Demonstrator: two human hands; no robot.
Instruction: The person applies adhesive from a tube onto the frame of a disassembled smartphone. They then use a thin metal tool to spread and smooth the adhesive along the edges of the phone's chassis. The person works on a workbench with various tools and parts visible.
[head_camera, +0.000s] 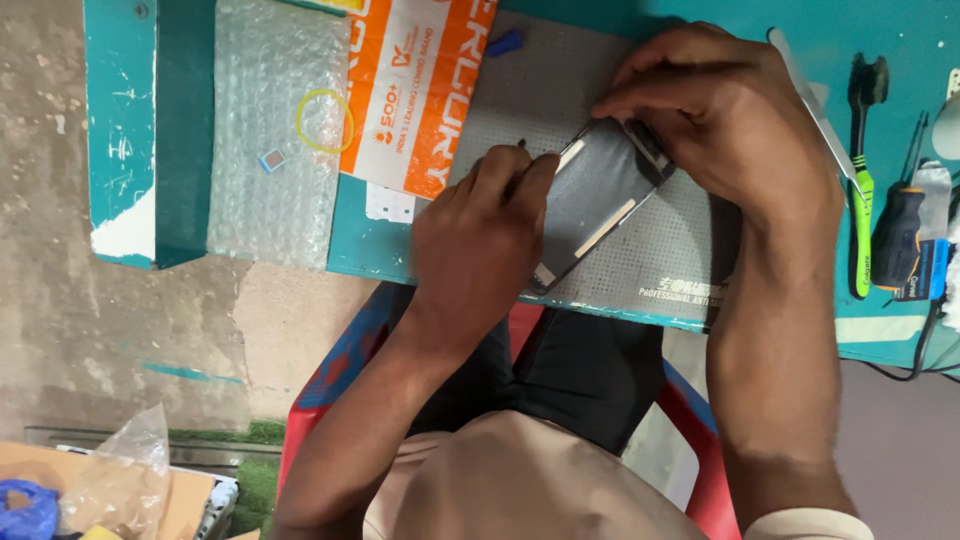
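A flat grey phone panel (600, 200) lies tilted at the centre of the frame on a grey perforated work mat (660, 255), one long edge running from upper right to lower left; pale strips show on its face and a darker band at its upper right end. The left hand (480, 235) is closed around a thin dark tool (521, 146) whose tip shows just above the knuckles, at the panel's left edge. The right hand (725, 120) is curled over the panel's upper right end, fingers pressing on it. The mat rests on a teal tabletop (185, 120) with chipped paint. At upper left lie a sheet of bubble wrap (265, 150), bearing a yellow rubber band (324, 121), and an orange and white packet (415, 90). At the right edge lie a green-handled brush (862, 190), a black screwdriver (897, 235) and metal tweezers (815, 105). The mat's lower edge sits near the tabletop's front edge, above a red chair (700, 450). Bare concrete floor (60, 300) fills the left side.
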